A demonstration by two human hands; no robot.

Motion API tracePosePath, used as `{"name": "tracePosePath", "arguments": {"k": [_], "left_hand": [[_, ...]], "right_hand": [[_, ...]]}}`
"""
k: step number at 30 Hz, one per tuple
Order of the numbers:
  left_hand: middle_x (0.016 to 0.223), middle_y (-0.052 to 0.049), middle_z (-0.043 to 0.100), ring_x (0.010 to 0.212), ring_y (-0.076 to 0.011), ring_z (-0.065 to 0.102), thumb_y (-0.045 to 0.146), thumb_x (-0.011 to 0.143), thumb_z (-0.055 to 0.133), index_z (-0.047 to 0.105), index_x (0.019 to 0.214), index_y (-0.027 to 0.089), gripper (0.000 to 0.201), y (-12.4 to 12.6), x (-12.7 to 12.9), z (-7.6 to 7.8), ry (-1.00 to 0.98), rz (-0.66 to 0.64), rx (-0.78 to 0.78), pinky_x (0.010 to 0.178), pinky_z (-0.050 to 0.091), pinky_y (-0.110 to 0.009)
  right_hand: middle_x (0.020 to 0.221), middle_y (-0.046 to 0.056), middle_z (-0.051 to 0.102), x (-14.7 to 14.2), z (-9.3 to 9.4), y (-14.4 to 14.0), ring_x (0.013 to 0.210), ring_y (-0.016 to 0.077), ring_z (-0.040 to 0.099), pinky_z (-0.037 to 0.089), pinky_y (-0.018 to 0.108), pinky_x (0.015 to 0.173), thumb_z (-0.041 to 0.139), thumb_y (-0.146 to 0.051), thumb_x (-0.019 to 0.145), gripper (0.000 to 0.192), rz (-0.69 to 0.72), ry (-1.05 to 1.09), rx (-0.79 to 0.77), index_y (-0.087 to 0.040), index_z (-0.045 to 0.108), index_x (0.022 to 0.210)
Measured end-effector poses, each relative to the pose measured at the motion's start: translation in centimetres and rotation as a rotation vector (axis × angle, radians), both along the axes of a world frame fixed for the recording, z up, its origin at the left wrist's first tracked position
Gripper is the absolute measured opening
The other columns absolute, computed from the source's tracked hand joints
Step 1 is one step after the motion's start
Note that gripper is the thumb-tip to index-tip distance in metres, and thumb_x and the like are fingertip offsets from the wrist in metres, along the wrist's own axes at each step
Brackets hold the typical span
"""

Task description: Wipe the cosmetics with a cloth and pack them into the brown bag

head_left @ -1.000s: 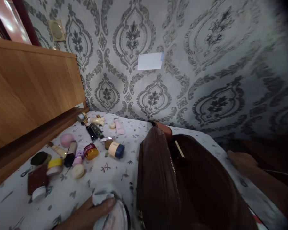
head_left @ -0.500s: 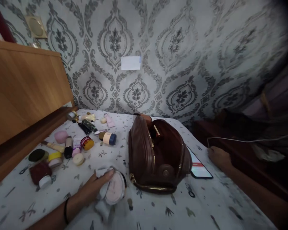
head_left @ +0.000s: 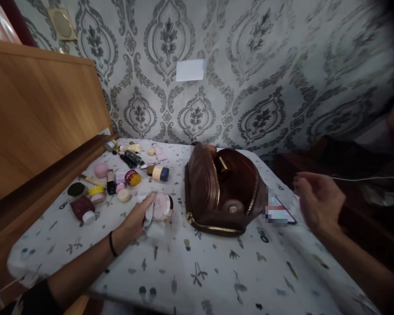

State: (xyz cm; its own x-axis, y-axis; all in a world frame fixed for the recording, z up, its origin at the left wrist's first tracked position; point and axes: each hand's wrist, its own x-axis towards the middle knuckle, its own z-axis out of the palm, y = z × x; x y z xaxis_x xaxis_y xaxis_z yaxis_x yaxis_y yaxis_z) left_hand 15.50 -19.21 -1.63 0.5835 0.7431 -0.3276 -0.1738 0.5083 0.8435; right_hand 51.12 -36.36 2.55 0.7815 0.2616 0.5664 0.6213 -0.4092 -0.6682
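Note:
My left hand (head_left: 144, 210) is closed around a round clear jar of pale pink powder (head_left: 160, 206), with a white cloth (head_left: 148, 222) bunched between palm and jar. Just right of it stands a brown cosmetic bag (head_left: 200, 192), unzipped wide, a gold-edged item (head_left: 223, 164) inside it. Off the table's right edge, my right hand (head_left: 321, 199) is raised with curled fingers. A thin white cable (head_left: 367, 179) runs to these fingers, which appear pinched on it; the fingertips are partly hidden.
Several cosmetics cover the table's left side, among them a dark red bottle (head_left: 82, 209), a yellow-lidded jar (head_left: 96, 193), a pink sponge (head_left: 101, 170) and a blue-capped bottle (head_left: 159, 173). A phone (head_left: 284, 214) lies right of the bag. A wooden panel (head_left: 46, 96) borders the left.
The view has shifted, so the table sits higher and its front edge shows. My right hand has lifted and turned, fingers still curled. My left hand has tilted the powder jar.

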Motion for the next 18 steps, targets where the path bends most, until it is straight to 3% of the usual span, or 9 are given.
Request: {"name": "tracePosePath", "arguments": {"k": [2, 4, 6, 9, 13, 15, 18], "left_hand": [[0.067, -0.001, 0.071, 0.052, -0.0154, 0.064, 0.059, 0.066, 0.077, 0.064, 0.086, 0.016, 0.05, 0.0, 0.1, 0.4, 0.024, 0.019, 0.018, 0.051, 0.054, -0.026], [0.071, -0.002, 0.073, 0.06, -0.0178, 0.068, 0.062, 0.065, 0.076, 0.064, 0.086, 0.016, 0.052, -0.3, 0.0, 0.9, 0.068, 0.044, 0.094, 0.057, 0.055, -0.027], [0.084, -0.005, 0.076, 0.082, -0.0221, 0.071, 0.062, 0.069, 0.074, 0.067, 0.09, 0.017, 0.05, -0.6, -0.1, 1.5, 0.125, 0.066, 0.263, 0.074, 0.056, -0.03], [0.105, -0.006, 0.075, 0.111, -0.0263, 0.063, 0.058, 0.077, 0.069, 0.069, 0.098, 0.018, 0.045, -1.2, -0.5, 2.5, 0.207, 0.029, 0.511, 0.097, 0.048, -0.034], [0.107, -0.005, 0.074, 0.106, -0.0259, 0.064, 0.056, 0.086, 0.058, 0.07, 0.101, 0.018, 0.043, -1.9, -1.0, 3.2, 0.238, -0.13, 0.739, 0.1, 0.047, -0.036], [0.106, -0.004, 0.074, 0.107, -0.0247, 0.063, 0.051, 0.09, 0.055, 0.07, 0.104, 0.018, 0.039, -2.3, -1.2, 3.3, 0.24, -0.145, 0.843, 0.104, 0.044, -0.036], [0.109, -0.005, 0.073, 0.114, -0.0262, 0.061, 0.048, 0.09, 0.055, 0.069, 0.111, 0.02, 0.038, -3.0, -1.7, 3.3, 0.261, -0.141, 0.856, 0.109, 0.04, -0.038]], "right_hand": [[0.078, 0.009, 0.065, -5.7, 0.0, -0.9, 0.065, 0.0165, 0.06, 0.047, 0.032, 0.059, 0.059, -0.03, 0.089, 0.017, 0.386, 0.0, 0.069, -0.016, 0.068, 0.094], [0.091, 0.01, 0.065, -11.8, 0.1, -1.2, 0.081, 0.0203, 0.063, 0.051, 0.033, 0.065, 0.06, -0.032, 0.089, 0.015, 0.704, -0.128, 0.027, -0.022, 0.07, 0.091], [0.103, 0.01, 0.063, -16.8, 0.3, -0.8, 0.088, 0.0205, 0.064, 0.052, 0.031, 0.068, 0.06, -0.027, 0.089, 0.013, 0.796, -0.116, 0.02, -0.024, 0.069, 0.098], [0.109, 0.01, 0.062, -20.9, 0.1, 0.5, 0.086, 0.0195, 0.063, 0.053, 0.033, 0.075, 0.059, -0.025, 0.09, 0.022, 0.89, -0.009, 0.04, -0.024, 0.065, 0.111], [0.109, 0.008, 0.063, -22.7, -0.8, 2.5, 0.086, 0.0196, 0.061, 0.051, 0.032, 0.075, 0.061, -0.035, 0.09, 0.037, 1.04, 0.343, -0.022, -0.023, 0.058, 0.125], [0.098, 0.005, 0.064, -23.3, -1.4, 3.3, 0.083, 0.0188, 0.06, 0.05, 0.029, 0.07, 0.06, -0.04, 0.09, 0.033, 1.081, 0.58, 0.036, -0.022, 0.06, 0.117], [0.088, 0.002, 0.064, -24.1, -2.1, 4.1, 0.071, 0.015, 0.057, 0.048, 0.026, 0.062, 0.065, -0.045, 0.087, 0.03, 1.106, 0.947, 0.215, -0.021, 0.063, 0.104]]}}
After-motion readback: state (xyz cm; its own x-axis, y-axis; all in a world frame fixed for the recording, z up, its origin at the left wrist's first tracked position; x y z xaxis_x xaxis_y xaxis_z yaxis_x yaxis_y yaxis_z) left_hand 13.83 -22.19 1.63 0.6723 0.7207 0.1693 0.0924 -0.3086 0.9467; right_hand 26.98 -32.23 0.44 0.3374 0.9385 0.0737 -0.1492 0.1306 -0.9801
